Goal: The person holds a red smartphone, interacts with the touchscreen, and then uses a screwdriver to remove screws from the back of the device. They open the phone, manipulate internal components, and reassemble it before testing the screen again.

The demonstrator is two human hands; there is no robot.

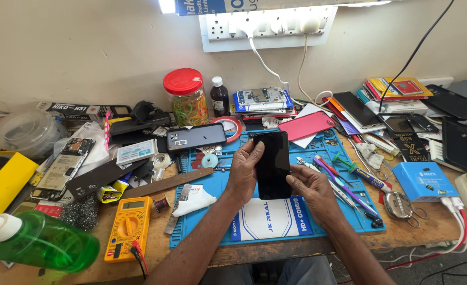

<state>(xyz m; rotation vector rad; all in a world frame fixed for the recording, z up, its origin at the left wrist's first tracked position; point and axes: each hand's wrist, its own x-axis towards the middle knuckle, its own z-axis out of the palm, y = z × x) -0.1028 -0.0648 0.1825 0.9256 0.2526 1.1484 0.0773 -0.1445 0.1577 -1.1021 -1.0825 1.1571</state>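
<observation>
Nearest, at the bench's front left corner, a green bottle (43, 244) is lying on its side, and a yellow meter (129, 228) is lying just right of it with its leads trailing off the front edge. Two forearms are reaching in over the front edge onto the blue mat (207, 224).

Above the mat's middle, both hands are holding one black phone (272, 165), upright and lifted clear of the mat, dark glass up. The left hand (244, 171) is gripping its left long edge, fingers curled narrow round the side, thumb on the glass near the top. The right hand (312, 190) is pinching the lower right corner, thumb on the face, the other fingers hidden behind.

The phone is likely light and stiff, yet its glass looks slick and fragile; the long edges, as gripped now, seem the safest hold, rather than the face.

On the mat's right side several slim tools (344, 187) are lying slantwise; at least four are showing, the exact count unclear. A white cloth (196, 200) is lying on its left side. Off the mat's right edge a blue box (423, 182) is sitting.

Farther back, one dark phone (196, 137) is lying face down at the mat's rear left corner, one pink phone (307, 125) at the rear middle. By the wall one red-lidded jar (186, 97) and one small brown bottle (220, 97) are standing side by side, under a white socket strip (267, 29).
</observation>
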